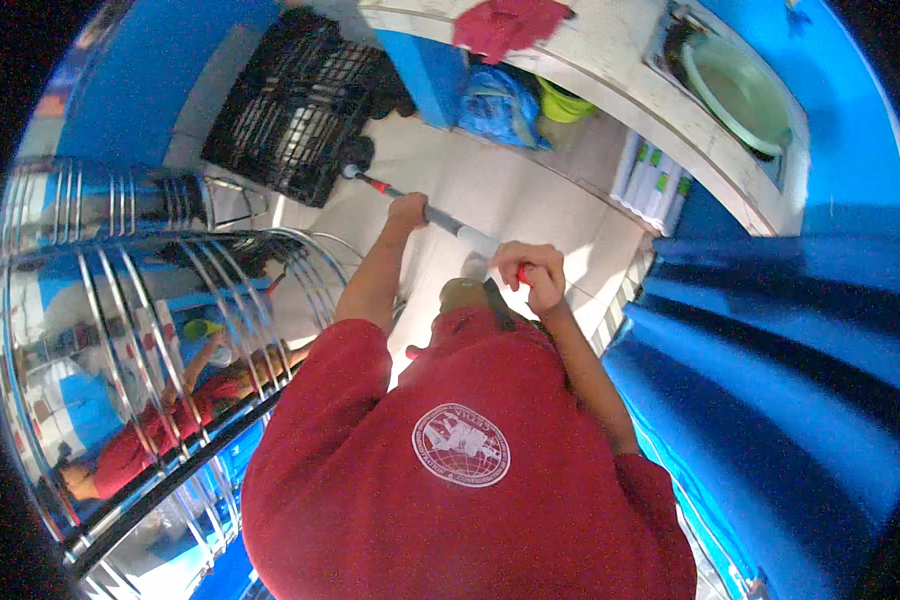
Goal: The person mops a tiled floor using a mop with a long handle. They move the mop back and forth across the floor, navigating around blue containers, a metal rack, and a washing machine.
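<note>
My left hand is wrapped round a long grey and white pole with a red band and a pale rounded tip. The pole slants across in front of me, its tip near the black crates at the far left. Close to the pole's other end, my right hand is closed with a small red piece showing between its fingers. Whether that piece belongs to the pole cannot be made out. Below the hands, the pole's near end is partly hidden by the right hand.
Stacked black plastic crates stand far left. Chrome wire racks rise at my left. A light counter holds a red cloth and a pale green basin. Under it sits a blue bag. Blue curtain-like sheeting hangs right.
</note>
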